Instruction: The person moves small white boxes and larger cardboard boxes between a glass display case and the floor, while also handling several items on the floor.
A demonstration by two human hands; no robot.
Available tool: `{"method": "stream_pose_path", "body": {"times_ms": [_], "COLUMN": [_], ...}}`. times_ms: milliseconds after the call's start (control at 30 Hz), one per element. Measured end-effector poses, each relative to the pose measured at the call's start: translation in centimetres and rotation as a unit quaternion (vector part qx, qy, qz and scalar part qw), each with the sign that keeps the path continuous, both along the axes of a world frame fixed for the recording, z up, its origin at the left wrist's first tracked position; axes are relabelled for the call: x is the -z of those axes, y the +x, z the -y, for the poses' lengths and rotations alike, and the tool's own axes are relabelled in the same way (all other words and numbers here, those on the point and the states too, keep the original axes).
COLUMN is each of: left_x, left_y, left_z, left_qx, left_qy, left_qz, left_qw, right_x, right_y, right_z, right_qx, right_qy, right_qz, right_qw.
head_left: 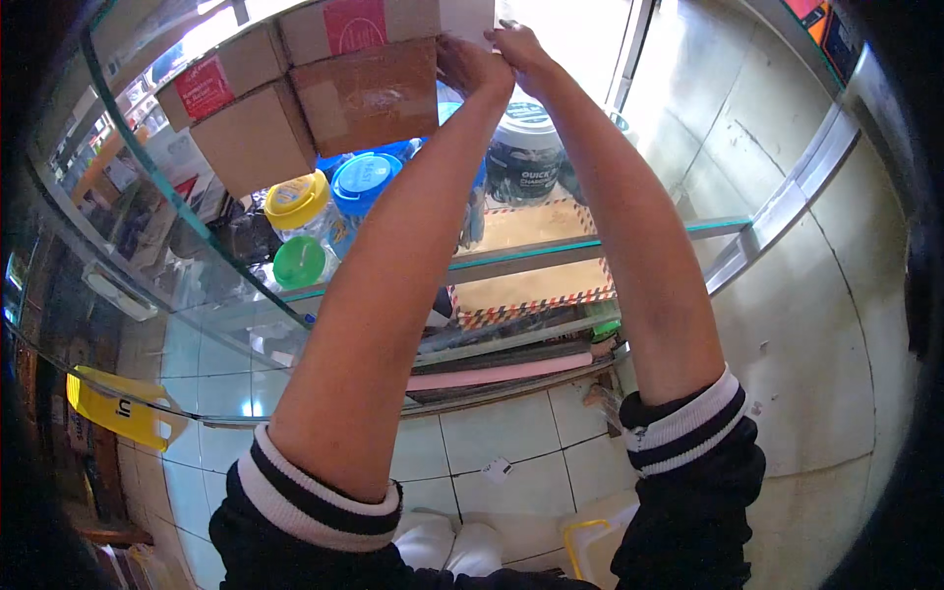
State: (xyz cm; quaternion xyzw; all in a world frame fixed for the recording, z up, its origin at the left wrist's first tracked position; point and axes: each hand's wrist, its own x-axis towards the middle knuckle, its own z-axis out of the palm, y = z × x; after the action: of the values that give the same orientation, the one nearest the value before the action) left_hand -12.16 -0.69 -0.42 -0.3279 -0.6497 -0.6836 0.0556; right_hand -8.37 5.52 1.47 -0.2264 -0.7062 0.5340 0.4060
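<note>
Both my arms reach forward over a glass display case, sleeves pushed up. My left hand (474,69) is at the right end of the stacked cardboard boxes (366,93), its fingers bent and partly hidden at the lower edge of a white box-like thing (466,16). My right hand (521,47) is close beside it, fingers curled at the white thing's right edge. The top of that white thing is cut off by the frame. Below the hands stand a dark tub with a pale lid (524,147) and a jar with a blue lid (364,182).
Jars with a yellow lid (295,200) and a green lid (303,263) stand left, near the glass edge (177,202). Brown envelopes with striped borders (531,295) lie on a lower shelf. A pink roll (501,371) lies beneath. A yellow bag (118,406) is at left.
</note>
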Motion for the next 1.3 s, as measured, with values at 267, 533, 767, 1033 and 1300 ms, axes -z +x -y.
{"method": "stream_pose_path", "body": {"times_ms": [267,533,767,1033,1300], "left_x": [2.0,1.4,0.6,-2.5,-0.5], "left_y": [-1.5,-0.8,0.5,5.0,6.4], "left_z": [-1.3,-0.1,1.4,10.5,18.2], "left_qx": [-0.069,0.007,-0.065,0.147,0.371], "left_qy": [0.033,0.006,0.107,-0.132,-0.059], "left_qz": [-0.063,-0.018,-0.115,-0.058,-0.019], "left_qw": [0.995,1.0,0.986,0.979,0.926], "right_x": [0.2,0.9,-1.1,-1.5,-0.8], "right_y": [0.0,0.1,4.5,13.6,18.1], "right_z": [1.4,2.0,6.1,14.1,24.9], "right_qx": [0.013,0.058,0.114,0.164,0.17], "right_qy": [0.056,0.036,0.001,-0.129,-0.165], "right_qz": [-0.012,-0.09,-0.048,-0.107,-0.138], "right_qw": [0.998,0.994,0.992,0.972,0.962]}}
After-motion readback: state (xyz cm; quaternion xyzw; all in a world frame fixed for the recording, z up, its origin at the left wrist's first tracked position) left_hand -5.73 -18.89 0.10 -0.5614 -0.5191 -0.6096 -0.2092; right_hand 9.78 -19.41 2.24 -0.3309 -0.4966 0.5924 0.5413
